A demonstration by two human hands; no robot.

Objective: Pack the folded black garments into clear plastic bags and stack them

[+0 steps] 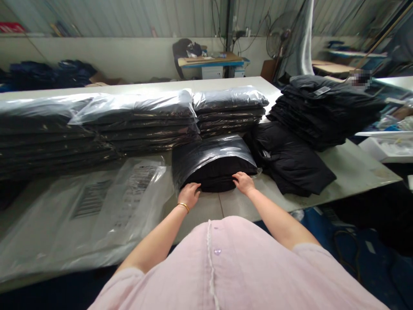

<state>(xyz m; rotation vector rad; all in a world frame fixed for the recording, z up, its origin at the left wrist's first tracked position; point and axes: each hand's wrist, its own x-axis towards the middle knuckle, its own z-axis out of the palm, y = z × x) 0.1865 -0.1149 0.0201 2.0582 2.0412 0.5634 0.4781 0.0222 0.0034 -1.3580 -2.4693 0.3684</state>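
Observation:
A folded black garment (219,171) lies partly inside a clear plastic bag (209,148), whose open edge faces me. My left hand (189,196) has its fingers bent at the near left corner of the bag and garment. At the near right corner, my right hand (243,182) is closed on the edge, thumb and fingertips together. Which layers each hand pinches is too small to tell. Just right of the bag lies another black garment (290,159), loosely folded.
Stacks of bagged garments (145,120) run along the table's back left. Flat clear bags (87,211) with printing cover the left front. A pile of black garments (325,107) stands at the right, near a white box (387,146). Behind is a table (213,60).

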